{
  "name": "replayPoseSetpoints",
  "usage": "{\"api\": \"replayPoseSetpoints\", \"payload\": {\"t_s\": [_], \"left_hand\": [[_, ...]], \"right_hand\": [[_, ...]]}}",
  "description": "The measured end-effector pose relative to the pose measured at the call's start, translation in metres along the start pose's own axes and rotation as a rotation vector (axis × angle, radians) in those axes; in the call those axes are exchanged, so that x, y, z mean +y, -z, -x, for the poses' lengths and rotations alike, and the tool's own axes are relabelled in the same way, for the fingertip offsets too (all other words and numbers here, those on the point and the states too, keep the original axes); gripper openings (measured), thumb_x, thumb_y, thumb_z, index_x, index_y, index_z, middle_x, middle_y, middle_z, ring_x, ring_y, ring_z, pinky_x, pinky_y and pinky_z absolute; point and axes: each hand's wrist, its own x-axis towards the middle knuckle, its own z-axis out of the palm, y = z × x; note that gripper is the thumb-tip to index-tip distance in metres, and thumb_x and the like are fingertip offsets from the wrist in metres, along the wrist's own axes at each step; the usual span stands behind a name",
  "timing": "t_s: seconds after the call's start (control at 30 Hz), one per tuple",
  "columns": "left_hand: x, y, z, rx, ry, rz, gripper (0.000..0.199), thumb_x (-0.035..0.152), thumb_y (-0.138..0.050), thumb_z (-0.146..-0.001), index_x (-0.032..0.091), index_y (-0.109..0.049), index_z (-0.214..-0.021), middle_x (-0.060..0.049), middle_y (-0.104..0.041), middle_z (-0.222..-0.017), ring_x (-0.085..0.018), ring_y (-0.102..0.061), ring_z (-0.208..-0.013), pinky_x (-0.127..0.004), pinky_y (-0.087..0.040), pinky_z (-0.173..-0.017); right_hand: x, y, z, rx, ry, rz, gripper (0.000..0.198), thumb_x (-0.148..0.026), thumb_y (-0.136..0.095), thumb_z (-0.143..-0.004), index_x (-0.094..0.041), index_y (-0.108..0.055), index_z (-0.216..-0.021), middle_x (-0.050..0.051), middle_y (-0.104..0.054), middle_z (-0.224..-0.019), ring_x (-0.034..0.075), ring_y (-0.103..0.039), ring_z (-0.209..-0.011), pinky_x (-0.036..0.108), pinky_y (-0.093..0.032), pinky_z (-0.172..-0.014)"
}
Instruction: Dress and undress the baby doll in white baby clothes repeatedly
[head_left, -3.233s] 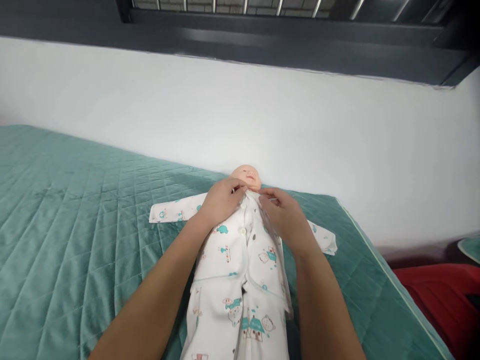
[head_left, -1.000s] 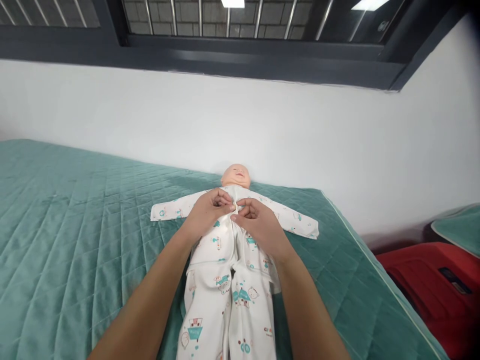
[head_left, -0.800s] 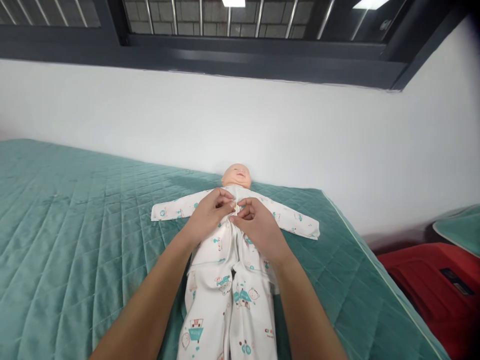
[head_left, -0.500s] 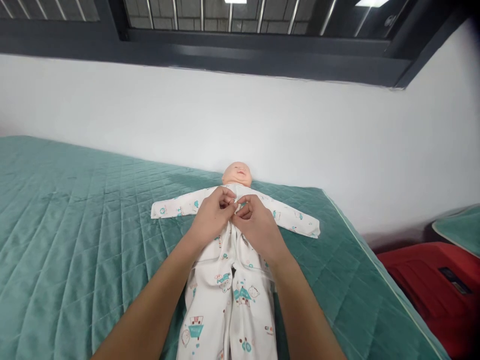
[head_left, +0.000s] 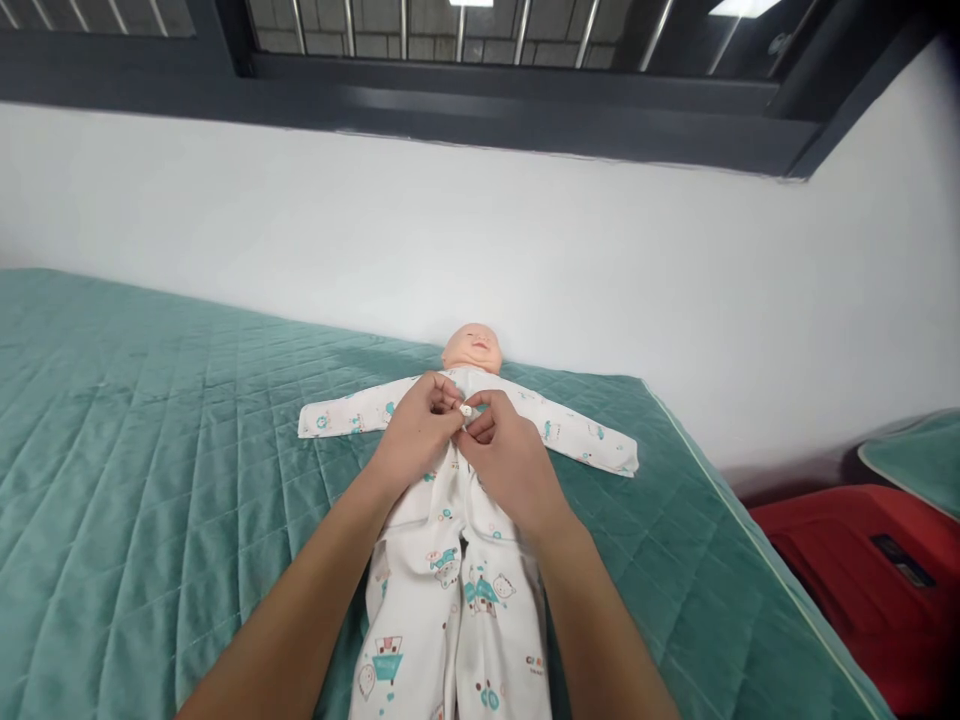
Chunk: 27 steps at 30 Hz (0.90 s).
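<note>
A baby doll (head_left: 472,347) lies on its back on the teal quilted bed (head_left: 135,430), head toward the wall, sleeves spread out to both sides. It wears a white printed sleepsuit (head_left: 457,600) with teal cartoon figures. My left hand (head_left: 416,432) and my right hand (head_left: 504,455) meet at the doll's chest. Both pinch the front edges of the sleepsuit around a small white button (head_left: 465,410) just below the collar. My forearms cover part of the doll's body.
A white wall (head_left: 570,260) rises right behind the doll's head, under a dark window frame (head_left: 480,110) with bars. The bed's right edge runs diagonally at the right. Beyond it lie a red object (head_left: 862,580) and another teal cushion (head_left: 911,470).
My hands came from the collar down to the chest and closed together on the sleepsuit front. In the last second they barely shifted, and the button now shows between my fingertips.
</note>
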Motion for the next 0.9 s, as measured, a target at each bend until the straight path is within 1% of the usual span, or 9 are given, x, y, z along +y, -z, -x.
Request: {"api": "replayPoseSetpoints", "payload": {"t_s": [0.13, 0.2, 0.37, 0.43, 0.53, 0.6, 0.77, 0.83, 0.9], "left_hand": [[0.001, 0.001, 0.000, -0.012, 0.017, 0.051, 0.018, 0.012, -0.058, -0.069, 0.020, -0.051, -0.084, 0.004, -0.059, -0.077, -0.011, -0.056, -0.071, -0.023, -0.041, -0.066], [0.004, 0.001, 0.001, -0.002, 0.021, -0.012, 0.013, 0.015, -0.059, -0.072, 0.020, -0.053, -0.083, 0.004, -0.058, -0.076, -0.011, -0.055, -0.070, -0.023, -0.041, -0.066], [0.008, -0.001, 0.005, 0.054, -0.022, -0.281, 0.005, 0.019, -0.058, -0.077, 0.021, -0.057, -0.082, 0.003, -0.059, -0.076, -0.012, -0.055, -0.069, -0.025, -0.041, -0.067], [0.007, -0.002, 0.006, 0.054, -0.050, -0.306, 0.003, 0.019, -0.057, -0.079, 0.021, -0.057, -0.082, 0.003, -0.058, -0.076, -0.012, -0.055, -0.069, -0.025, -0.041, -0.067], [0.005, -0.001, 0.006, 0.042, -0.074, -0.287, 0.003, 0.019, -0.057, -0.081, 0.021, -0.057, -0.083, 0.003, -0.058, -0.077, -0.012, -0.054, -0.070, -0.025, -0.042, -0.067], [0.004, 0.000, 0.007, 0.042, -0.105, -0.292, 0.006, 0.018, -0.054, -0.083, 0.021, -0.059, -0.086, 0.002, -0.059, -0.080, -0.013, -0.055, -0.073, -0.026, -0.043, -0.070], [0.006, 0.001, 0.008, -0.025, -0.265, -0.428, 0.026, 0.015, -0.043, -0.091, 0.023, -0.067, -0.099, -0.002, -0.060, -0.098, -0.016, -0.057, -0.094, -0.029, -0.043, -0.086], [0.006, 0.001, 0.009, -0.026, -0.273, -0.469, 0.027, 0.015, -0.043, -0.091, 0.023, -0.067, -0.100, -0.003, -0.059, -0.099, -0.017, -0.057, -0.094, -0.029, -0.043, -0.086], [0.005, 0.001, 0.009, -0.017, -0.260, -0.491, 0.026, 0.015, -0.044, -0.091, 0.023, -0.067, -0.100, -0.004, -0.059, -0.099, -0.018, -0.057, -0.093, -0.030, -0.043, -0.084]], "right_hand": [[-0.002, 0.001, 0.001, -0.001, 0.001, 0.007, 0.027, -0.026, -0.059, -0.082, -0.029, -0.054, -0.109, -0.004, -0.066, -0.079, 0.017, -0.063, -0.076, 0.028, -0.042, -0.065], [-0.001, 0.002, 0.000, -0.015, -0.030, -0.038, 0.030, -0.027, -0.061, -0.081, -0.029, -0.054, -0.110, -0.004, -0.066, -0.080, 0.016, -0.064, -0.075, 0.028, -0.043, -0.065], [0.002, 0.005, -0.001, -0.020, -0.091, -0.109, 0.035, -0.029, -0.062, -0.080, -0.028, -0.054, -0.115, -0.004, -0.066, -0.081, 0.015, -0.063, -0.072, 0.027, -0.045, -0.061], [0.004, 0.005, 0.000, -0.019, -0.095, -0.122, 0.038, -0.030, -0.063, -0.080, -0.029, -0.054, -0.117, -0.004, -0.066, -0.082, 0.015, -0.063, -0.072, 0.026, -0.046, -0.060], [0.005, 0.005, 0.001, -0.017, -0.101, -0.141, 0.041, -0.031, -0.064, -0.079, -0.029, -0.054, -0.118, -0.004, -0.065, -0.083, 0.015, -0.063, -0.073, 0.026, -0.048, -0.059], [0.005, 0.006, 0.001, -0.014, -0.107, -0.158, 0.041, -0.032, -0.065, -0.079, -0.029, -0.054, -0.119, -0.004, -0.065, -0.083, 0.014, -0.063, -0.072, 0.025, -0.048, -0.059], [0.008, 0.006, 0.001, 0.007, -0.093, -0.168, 0.038, -0.032, -0.067, -0.078, -0.028, -0.057, -0.115, -0.004, -0.064, -0.081, 0.013, -0.063, -0.072, 0.024, -0.048, -0.061], [0.009, 0.006, 0.000, 0.012, -0.097, -0.182, 0.044, -0.032, -0.067, -0.078, -0.028, -0.054, -0.120, -0.004, -0.065, -0.082, 0.014, -0.063, -0.073, 0.025, -0.049, -0.060], [0.010, 0.005, 0.000, 0.013, -0.103, -0.195, 0.054, -0.034, -0.067, -0.078, -0.028, -0.049, -0.129, -0.003, -0.065, -0.084, 0.014, -0.063, -0.074, 0.025, -0.049, -0.061]]}}
